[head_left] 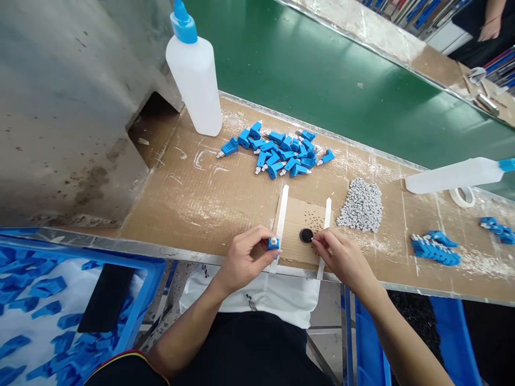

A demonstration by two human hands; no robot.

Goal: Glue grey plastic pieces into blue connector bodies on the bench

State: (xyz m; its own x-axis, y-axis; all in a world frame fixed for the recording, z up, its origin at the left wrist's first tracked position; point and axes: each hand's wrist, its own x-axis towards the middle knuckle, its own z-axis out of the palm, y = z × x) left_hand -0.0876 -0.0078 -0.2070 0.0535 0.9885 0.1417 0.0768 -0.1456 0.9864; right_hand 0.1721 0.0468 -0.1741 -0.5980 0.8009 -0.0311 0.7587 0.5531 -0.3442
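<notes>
A small blue plastic part [274,244] with a whitish tip is pinched between the thumb and fingers of my left hand [247,257], over the bench's front edge. My right hand [340,253] has its fingertips together at the rim of a small round black dish [306,235]. A tiny pale piece seems to show at those fingertips, too small to name. The dish rests on a cardboard patch [298,214] between two white tape strips, with tiny dark bits scattered behind it. To the right of the patch lies a heap of small grey pieces [361,205].
Many blue parts [281,150] lie piled behind my hands, with more grouped at right [434,247]. One white bottle [197,80] stands at left; another [454,176] lies by a tape roll [462,197]. Blue crates [151,279] flank me below. Across the green belt [322,69] is another person's hand [490,29].
</notes>
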